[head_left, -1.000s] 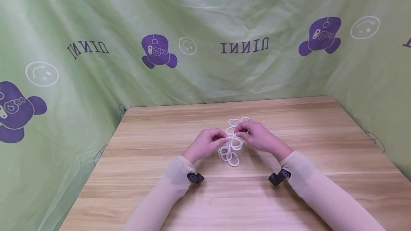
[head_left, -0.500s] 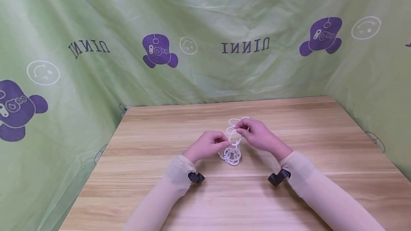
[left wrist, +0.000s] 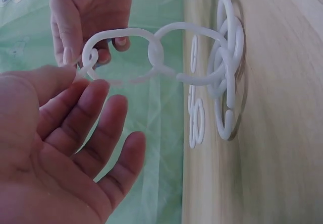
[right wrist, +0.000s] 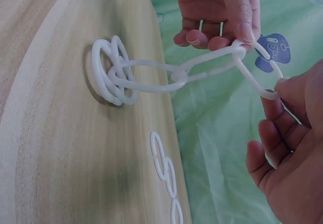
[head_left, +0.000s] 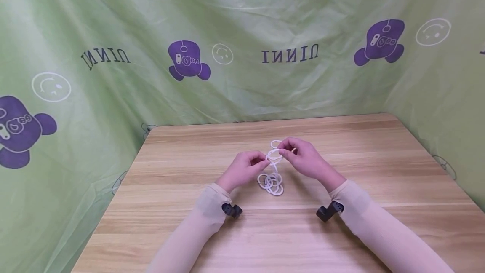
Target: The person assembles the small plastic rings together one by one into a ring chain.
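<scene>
My left hand pinches a white plastic chain link between thumb and fingertip, close to where two links join. The right hand pinches the open-gapped end link by its far side, its other fingers loosely bent. That end link spans the space between both hands. From the left hand, linked white rings hang down toward a small heap of joined links on the table. In the head view the fingertips partly cover the end link. How the heaped links interlock cannot be made out.
Beyond the hands several loose white links lie flat on the wooden table. A green patterned curtain stands behind the table's back edge and at the sides. Each wrist carries a small black camera.
Over the last half second the left hand has risen slightly and taken a pinch near the link joint. The right hand now holds a link stretched between both hands.
</scene>
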